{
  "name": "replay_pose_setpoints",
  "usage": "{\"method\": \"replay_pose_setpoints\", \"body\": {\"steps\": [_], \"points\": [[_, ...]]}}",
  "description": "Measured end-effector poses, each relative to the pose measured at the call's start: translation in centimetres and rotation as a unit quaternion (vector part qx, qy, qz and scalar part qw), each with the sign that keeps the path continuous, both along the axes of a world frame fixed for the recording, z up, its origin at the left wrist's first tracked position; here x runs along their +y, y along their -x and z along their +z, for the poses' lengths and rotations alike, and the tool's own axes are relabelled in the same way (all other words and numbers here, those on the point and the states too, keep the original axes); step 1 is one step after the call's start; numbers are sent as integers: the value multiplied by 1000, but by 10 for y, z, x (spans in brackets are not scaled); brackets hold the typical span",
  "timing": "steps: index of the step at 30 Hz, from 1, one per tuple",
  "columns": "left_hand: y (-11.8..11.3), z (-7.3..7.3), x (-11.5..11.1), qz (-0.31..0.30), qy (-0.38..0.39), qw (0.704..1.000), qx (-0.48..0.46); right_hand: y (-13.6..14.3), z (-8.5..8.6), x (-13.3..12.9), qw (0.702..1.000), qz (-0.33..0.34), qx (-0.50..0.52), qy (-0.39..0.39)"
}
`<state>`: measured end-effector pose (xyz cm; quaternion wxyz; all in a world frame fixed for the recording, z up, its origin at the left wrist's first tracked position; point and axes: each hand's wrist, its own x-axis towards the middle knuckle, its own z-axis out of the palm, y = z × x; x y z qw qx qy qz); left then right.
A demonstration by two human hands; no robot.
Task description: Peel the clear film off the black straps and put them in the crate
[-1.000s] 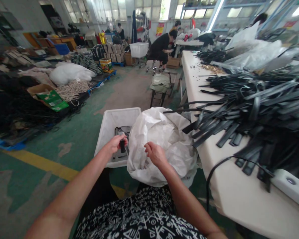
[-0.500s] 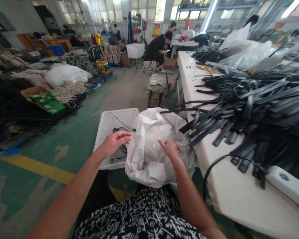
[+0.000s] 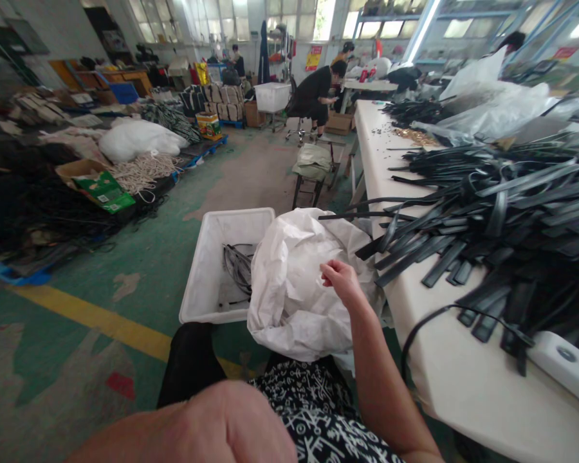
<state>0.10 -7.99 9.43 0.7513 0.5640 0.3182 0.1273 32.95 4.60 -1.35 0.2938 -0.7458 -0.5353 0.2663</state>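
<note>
My right hand is closed, its fingers curled in toward the thumb, over the mouth of a large white woven sack. Whatever lies between those fingertips, if anything, is too small or hidden to make out. Of my left arm, only a bent part shows, large and close to the camera at the bottom; the hand itself is out of the picture. Left of the sack, a white plastic bin holds a loose bundle of dark grey strips.
A cream-covered table on my right carries a heap of black strips, some overhanging its edge, plus a white device with a black cable. Ahead are a stool with folded cloth and a seated person. Piled goods stand left.
My left hand has left its place above the bin and gone out of view, its arm now bent near the camera. The grey strip slanting over the bin is gone. My right hand stays over the sack.
</note>
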Motion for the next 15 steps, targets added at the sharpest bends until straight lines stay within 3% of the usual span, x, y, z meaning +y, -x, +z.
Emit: {"method": "replay_pose_setpoints", "body": {"steps": [2,4,7,9,12,15], "points": [[-5,9,5,-39,-15,998,-52,1,11,-4,999,38,8,-24],[-15,19,16,-59,-22,994,-91,5,15,-8,992,119,12,-33],[-35,15,35,-6,-25,997,-69,17,2,-11,981,192,20,-2],[-43,-4,44,61,-24,997,-39,27,-16,-9,987,159,18,22],[-47,-46,47,141,-1,990,1,35,-38,-3,993,114,17,23],[-44,-83,43,205,62,977,19,36,-37,0,993,116,30,5]]}}
